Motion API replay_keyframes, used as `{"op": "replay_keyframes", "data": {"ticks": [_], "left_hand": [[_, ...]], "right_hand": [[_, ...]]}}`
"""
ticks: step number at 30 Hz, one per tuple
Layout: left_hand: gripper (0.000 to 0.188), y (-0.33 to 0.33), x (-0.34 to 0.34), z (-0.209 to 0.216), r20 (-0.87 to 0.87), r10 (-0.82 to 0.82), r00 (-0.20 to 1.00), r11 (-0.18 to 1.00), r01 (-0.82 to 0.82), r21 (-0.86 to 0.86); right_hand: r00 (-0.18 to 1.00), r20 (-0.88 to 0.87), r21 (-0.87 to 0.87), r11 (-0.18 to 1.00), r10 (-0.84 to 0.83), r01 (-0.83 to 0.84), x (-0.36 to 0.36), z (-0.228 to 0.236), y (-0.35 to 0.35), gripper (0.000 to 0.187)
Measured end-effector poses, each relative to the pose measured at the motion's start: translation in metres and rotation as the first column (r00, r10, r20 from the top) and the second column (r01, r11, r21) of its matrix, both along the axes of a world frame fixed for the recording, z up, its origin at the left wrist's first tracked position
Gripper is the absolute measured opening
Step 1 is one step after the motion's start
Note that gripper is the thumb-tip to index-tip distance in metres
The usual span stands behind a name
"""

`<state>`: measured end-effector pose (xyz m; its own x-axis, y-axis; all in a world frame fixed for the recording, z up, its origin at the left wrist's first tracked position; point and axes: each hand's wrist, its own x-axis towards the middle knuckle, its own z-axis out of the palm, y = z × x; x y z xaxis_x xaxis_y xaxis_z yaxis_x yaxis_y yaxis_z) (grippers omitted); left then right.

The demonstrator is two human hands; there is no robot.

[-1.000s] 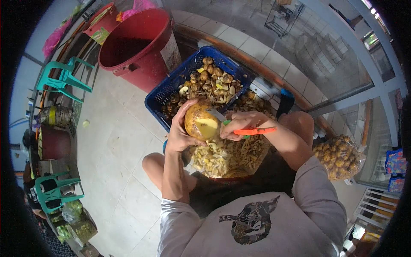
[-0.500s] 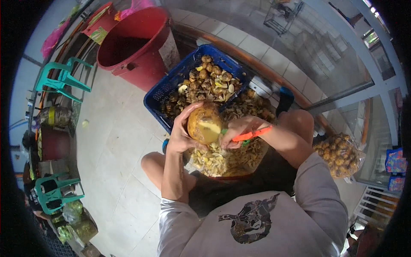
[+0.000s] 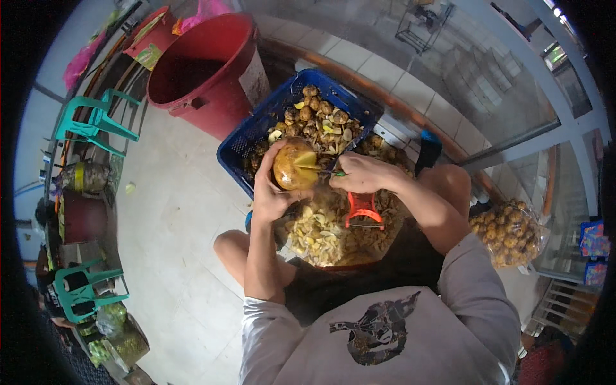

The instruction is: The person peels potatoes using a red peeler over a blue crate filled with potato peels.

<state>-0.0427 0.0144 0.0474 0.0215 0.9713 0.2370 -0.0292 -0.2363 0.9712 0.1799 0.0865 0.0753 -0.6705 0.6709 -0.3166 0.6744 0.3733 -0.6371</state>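
Observation:
My left hand is wrapped round a large brown potato with a bare pale yellow patch on its upper right side. A small knife with a green handle is in my closed right hand, its narrow blade against that patch. From the same hand hangs an orange-red peeler, its blade end toward me. Below both hands is a pile of pale yellow peelings and slices, in a container whose red rim shows at the near side.
Beyond my hands stands a blue crate with potatoes and scraps. A big red bin is behind it on the left. Potatoes fill a clear bag at right. Green chairs stand at left; a glass partition runs along the right.
The potato has turned in my left hand and moved slightly left. My right hand has brought the knife blade against it, and the peeler has swung from pointing right to hanging toward me.

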Motion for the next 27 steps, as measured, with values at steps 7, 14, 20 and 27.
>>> {"op": "replay_keyframes", "data": {"ticks": [7,14,20,27], "left_hand": [[0.105,0.002,0.011,0.003,0.144,0.127,0.981,0.991,-0.133,0.033],[0.107,0.0,0.019,0.004,0.098,0.16,0.982,0.985,-0.166,0.056],[0.108,0.001,0.02,0.003,0.131,0.182,0.975,0.981,-0.189,0.043],[0.108,0.002,0.018,0.001,0.134,0.151,0.979,0.986,-0.159,0.055]], "right_hand": [[0.999,0.004,0.002,0.999,-0.044,0.044,-0.006,0.013,-0.008,0.04],[1.0,0.006,0.209,0.978,0.015,-0.016,-0.011,0.018,-0.015,0.033],[0.999,-0.03,0.274,0.962,0.011,-0.002,-0.012,0.008,-0.017,0.032],[0.999,-0.023,0.345,0.938,0.022,-0.013,-0.015,0.012,-0.014,0.032]]}}
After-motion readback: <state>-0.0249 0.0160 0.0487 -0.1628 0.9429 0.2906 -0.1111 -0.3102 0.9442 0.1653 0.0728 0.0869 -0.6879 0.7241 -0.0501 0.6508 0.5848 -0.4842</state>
